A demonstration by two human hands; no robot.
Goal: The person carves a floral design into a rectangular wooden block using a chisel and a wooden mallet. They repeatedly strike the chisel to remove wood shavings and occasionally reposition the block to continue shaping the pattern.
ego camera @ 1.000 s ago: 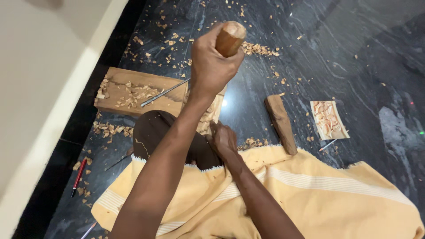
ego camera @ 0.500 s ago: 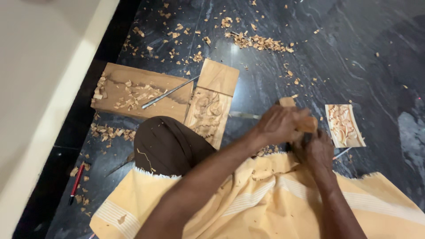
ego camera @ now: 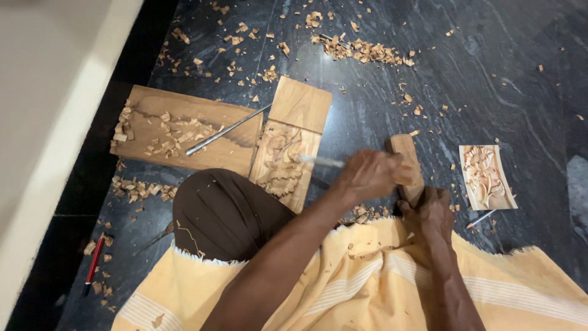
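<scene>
My left hand (ego camera: 367, 175) has come down from its raised mallet swing and grips a chisel (ego camera: 321, 161); my right hand (ego camera: 436, 214) clasps the wooden block (ego camera: 405, 160) (centre-right, on the floor (ego camera: 478, 67)), so I judge carving has moved there.

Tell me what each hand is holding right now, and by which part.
The left hand grips a thin metal chisel near its rear end. The right hand rests on the near end of the wooden block.

Dark stone floor (ego camera: 490, 73): wood chips (ego camera: 367, 50), plank (ego camera: 184, 129), carved panels (ego camera: 285, 153).
</scene>
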